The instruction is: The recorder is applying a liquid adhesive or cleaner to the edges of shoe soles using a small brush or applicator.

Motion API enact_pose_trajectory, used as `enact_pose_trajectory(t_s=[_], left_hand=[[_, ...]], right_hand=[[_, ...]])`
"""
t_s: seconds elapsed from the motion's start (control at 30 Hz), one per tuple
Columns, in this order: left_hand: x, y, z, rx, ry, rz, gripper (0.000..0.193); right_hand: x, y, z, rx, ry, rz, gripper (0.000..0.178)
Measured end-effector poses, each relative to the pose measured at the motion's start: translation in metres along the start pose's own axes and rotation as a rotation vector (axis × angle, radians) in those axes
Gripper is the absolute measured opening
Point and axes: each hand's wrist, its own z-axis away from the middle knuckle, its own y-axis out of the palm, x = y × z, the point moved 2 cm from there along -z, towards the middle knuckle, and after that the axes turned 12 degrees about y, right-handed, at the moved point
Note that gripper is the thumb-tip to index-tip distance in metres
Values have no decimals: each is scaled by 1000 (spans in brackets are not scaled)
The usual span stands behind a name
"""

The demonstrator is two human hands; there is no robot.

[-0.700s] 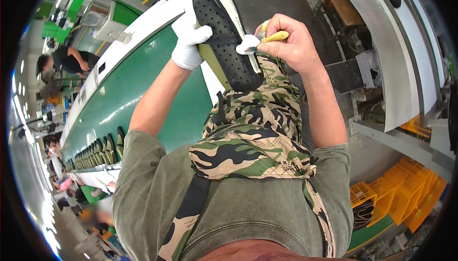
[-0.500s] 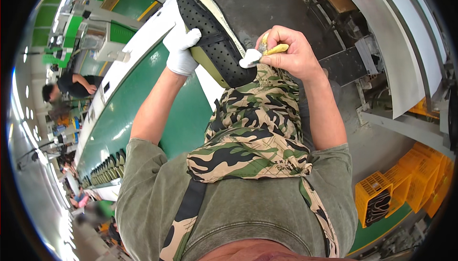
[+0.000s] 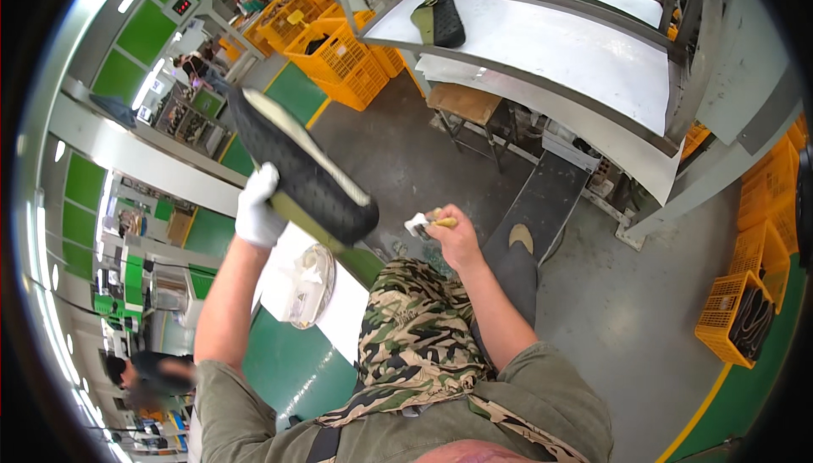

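My left hand [image 3: 258, 209], in a white glove, grips a black and olive shoe [image 3: 296, 167] by its side. The shoe is tilted, with a pale strip along its upper edge, and is slightly blurred. My bare right hand [image 3: 456, 239] is closed in a pinch on a white wad [image 3: 416, 224] and a yellow piece beside it, whose exact kind I cannot make out. The wad is apart from the shoe, to its right. Below my left hand, a clear round plastic container [image 3: 326, 294] with white stuff inside stands on the white table edge.
Ahead, a metal rack has a white shelf [image 3: 542, 48] bearing another black and olive shoe [image 3: 440, 16]. Beneath it is a wooden stool [image 3: 464, 101]. Yellow crates [image 3: 343, 61] stand at the back, more [image 3: 720, 315] at right. A person [image 3: 157, 372] is at left.
My view has turned toward the rack at the right. The white wad, which was at the shoe's edge, is now apart from it. Both hands keep their holds.
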Motion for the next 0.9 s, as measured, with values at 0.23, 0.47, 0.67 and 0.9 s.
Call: enact_pose_trajectory(t_s=[0.23,0.47,0.67,0.9], left_hand=[[-17,176,-176,255,-9,25,52],[61,295,-273,764,8,135,38],[138,323,-286,309,-155,-144,38],[137,301,-331,516,582,-1091,30]], right_hand=[[-47,-112,-9,-247,141,89,21],[-31,-134,-36,-338,86,-61,24],[-34,-134,-34,-315,95,-71,22],[-52,-131,-37,-328,157,108,23]])
